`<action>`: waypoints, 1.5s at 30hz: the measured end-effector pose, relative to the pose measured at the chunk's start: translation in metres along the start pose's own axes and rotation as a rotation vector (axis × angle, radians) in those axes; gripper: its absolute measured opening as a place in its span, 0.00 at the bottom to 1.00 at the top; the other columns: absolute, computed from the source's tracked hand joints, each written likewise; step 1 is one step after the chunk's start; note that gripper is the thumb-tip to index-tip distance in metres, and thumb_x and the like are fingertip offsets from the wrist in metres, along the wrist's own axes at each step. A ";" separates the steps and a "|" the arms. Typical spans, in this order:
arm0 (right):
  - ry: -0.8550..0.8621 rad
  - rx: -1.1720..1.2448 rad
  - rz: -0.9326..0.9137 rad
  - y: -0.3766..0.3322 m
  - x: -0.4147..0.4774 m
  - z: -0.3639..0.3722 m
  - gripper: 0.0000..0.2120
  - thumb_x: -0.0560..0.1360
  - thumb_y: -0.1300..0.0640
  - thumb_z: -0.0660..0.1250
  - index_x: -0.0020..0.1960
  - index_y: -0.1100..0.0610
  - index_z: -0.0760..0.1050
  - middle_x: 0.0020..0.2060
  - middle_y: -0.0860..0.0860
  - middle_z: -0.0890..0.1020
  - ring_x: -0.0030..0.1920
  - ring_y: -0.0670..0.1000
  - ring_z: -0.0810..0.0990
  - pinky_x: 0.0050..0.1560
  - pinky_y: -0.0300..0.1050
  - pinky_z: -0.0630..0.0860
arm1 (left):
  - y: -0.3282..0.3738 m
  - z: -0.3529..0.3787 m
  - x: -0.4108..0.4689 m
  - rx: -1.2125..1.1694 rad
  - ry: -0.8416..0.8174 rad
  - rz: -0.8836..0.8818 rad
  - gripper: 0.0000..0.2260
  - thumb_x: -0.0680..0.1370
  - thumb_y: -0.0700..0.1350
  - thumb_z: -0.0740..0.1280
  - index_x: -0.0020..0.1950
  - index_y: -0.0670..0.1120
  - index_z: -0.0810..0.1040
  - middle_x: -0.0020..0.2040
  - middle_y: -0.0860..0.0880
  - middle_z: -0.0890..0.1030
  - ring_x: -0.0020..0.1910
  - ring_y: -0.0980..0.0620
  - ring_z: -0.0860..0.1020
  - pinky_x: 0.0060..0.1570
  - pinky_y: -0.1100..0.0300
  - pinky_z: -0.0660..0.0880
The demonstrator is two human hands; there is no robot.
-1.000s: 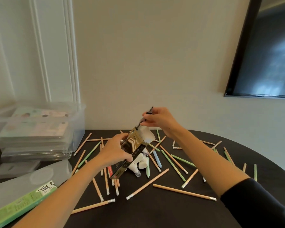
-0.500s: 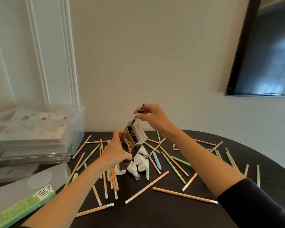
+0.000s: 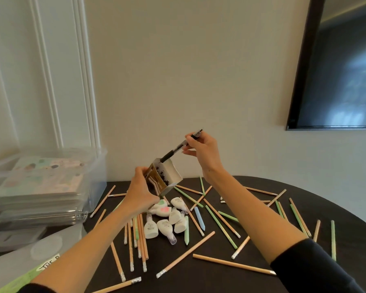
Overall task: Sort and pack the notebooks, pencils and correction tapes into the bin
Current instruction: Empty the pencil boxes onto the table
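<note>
My left hand (image 3: 141,192) grips a small gold and black cardboard box (image 3: 159,180), tilted with its open end up and its white flap folded back. My right hand (image 3: 201,150) pinches a black pen (image 3: 179,147) by its upper end, its lower tip at the box's mouth. Several white correction tapes (image 3: 166,218) lie in a cluster on the dark table (image 3: 199,280) just under the box. Many wooden and green pencils (image 3: 185,254) are scattered around them. A clear plastic bin (image 3: 93,172) at the left holds a stack of notebooks (image 3: 40,182).
The bin's clear lid (image 3: 30,256) lies at the near left with a green and white package (image 3: 34,273) on it. A dark screen (image 3: 336,66) hangs on the wall at the upper right. The table's curved edge runs along the right.
My left hand has turned the box more upright and lifted it. My right hand has risen up and to the right, drawing the black pen out until only its tip meets the box.
</note>
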State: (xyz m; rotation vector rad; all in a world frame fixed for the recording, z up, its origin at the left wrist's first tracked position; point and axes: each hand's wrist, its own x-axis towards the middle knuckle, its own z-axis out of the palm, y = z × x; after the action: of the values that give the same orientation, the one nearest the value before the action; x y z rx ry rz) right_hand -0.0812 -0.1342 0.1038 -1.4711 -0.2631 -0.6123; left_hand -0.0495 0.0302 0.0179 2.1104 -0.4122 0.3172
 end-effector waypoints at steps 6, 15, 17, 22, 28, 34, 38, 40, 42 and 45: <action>-0.101 -0.047 -0.043 -0.001 -0.004 0.001 0.05 0.76 0.68 0.61 0.47 0.61 0.74 0.37 0.53 0.78 0.33 0.44 0.79 0.38 0.36 0.79 | -0.002 -0.005 0.001 -0.006 -0.078 0.009 0.34 0.67 0.29 0.71 0.59 0.53 0.55 0.55 0.50 0.69 0.54 0.52 0.74 0.50 0.61 0.75; -0.125 -0.130 -0.177 -0.001 -0.009 0.009 0.05 0.75 0.67 0.63 0.45 0.59 0.75 0.37 0.51 0.78 0.37 0.48 0.78 0.41 0.38 0.79 | -0.001 -0.008 0.004 -0.140 -0.178 -0.024 0.35 0.66 0.27 0.70 0.61 0.54 0.58 0.56 0.52 0.69 0.47 0.58 0.73 0.37 0.69 0.70; -0.134 -0.167 -0.190 -0.001 -0.009 0.011 0.05 0.75 0.67 0.64 0.44 0.58 0.75 0.37 0.50 0.78 0.37 0.49 0.78 0.41 0.39 0.79 | -0.003 -0.007 0.005 -0.167 -0.202 -0.035 0.34 0.65 0.27 0.69 0.61 0.54 0.59 0.57 0.53 0.69 0.53 0.56 0.72 0.40 0.69 0.69; -0.173 -0.329 -0.169 0.003 -0.006 0.014 0.02 0.73 0.65 0.68 0.43 0.59 0.76 0.39 0.52 0.81 0.37 0.49 0.80 0.43 0.42 0.79 | 0.002 -0.004 0.006 -0.196 -0.235 -0.048 0.34 0.65 0.27 0.70 0.61 0.53 0.60 0.57 0.54 0.70 0.57 0.55 0.70 0.43 0.69 0.69; -0.355 -0.726 -0.219 0.011 0.005 0.013 0.05 0.71 0.61 0.70 0.46 0.60 0.81 0.50 0.53 0.78 0.49 0.48 0.71 0.46 0.37 0.67 | 0.015 -0.003 0.006 -0.222 -0.280 -0.029 0.32 0.64 0.28 0.71 0.61 0.50 0.63 0.56 0.49 0.73 0.56 0.53 0.73 0.43 0.68 0.69; -0.339 -0.626 -0.156 0.018 0.004 0.010 0.07 0.72 0.58 0.70 0.49 0.55 0.78 0.47 0.47 0.75 0.47 0.44 0.74 0.44 0.31 0.69 | 0.011 -0.006 0.002 -0.206 -0.308 -0.060 0.31 0.64 0.30 0.72 0.59 0.50 0.64 0.55 0.50 0.73 0.56 0.53 0.73 0.45 0.66 0.69; -0.318 -0.710 -0.176 0.018 0.004 0.010 0.03 0.71 0.60 0.70 0.43 0.59 0.81 0.47 0.51 0.78 0.46 0.46 0.74 0.46 0.37 0.67 | 0.010 -0.005 -0.001 -0.209 -0.291 -0.058 0.30 0.63 0.29 0.72 0.59 0.50 0.64 0.54 0.51 0.73 0.56 0.54 0.73 0.45 0.67 0.69; -0.354 -0.826 -0.191 0.018 0.005 0.012 0.04 0.72 0.61 0.69 0.44 0.59 0.82 0.51 0.52 0.78 0.51 0.49 0.74 0.48 0.38 0.66 | 0.014 -0.004 -0.001 -0.197 -0.297 -0.049 0.30 0.63 0.30 0.72 0.59 0.49 0.64 0.55 0.50 0.73 0.57 0.52 0.73 0.46 0.65 0.69; -0.387 -0.893 -0.194 0.015 0.007 0.014 0.05 0.72 0.61 0.68 0.45 0.59 0.83 0.54 0.52 0.78 0.54 0.49 0.73 0.48 0.37 0.64 | 0.016 -0.003 -0.001 -0.175 -0.298 -0.048 0.31 0.63 0.31 0.73 0.59 0.49 0.64 0.55 0.50 0.73 0.57 0.52 0.72 0.49 0.63 0.70; -0.461 -0.916 -0.184 0.009 0.008 0.015 0.07 0.72 0.60 0.67 0.47 0.60 0.83 0.56 0.53 0.78 0.56 0.48 0.73 0.49 0.37 0.64 | 0.016 -0.004 -0.003 -0.152 -0.294 -0.062 0.30 0.64 0.32 0.73 0.59 0.49 0.64 0.55 0.50 0.73 0.58 0.51 0.72 0.52 0.59 0.71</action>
State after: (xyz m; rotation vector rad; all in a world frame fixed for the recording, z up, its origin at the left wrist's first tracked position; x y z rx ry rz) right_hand -0.0664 -0.1218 0.1020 -2.4988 -0.5205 -0.5550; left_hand -0.0588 0.0260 0.0307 2.0198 -0.5230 -0.0614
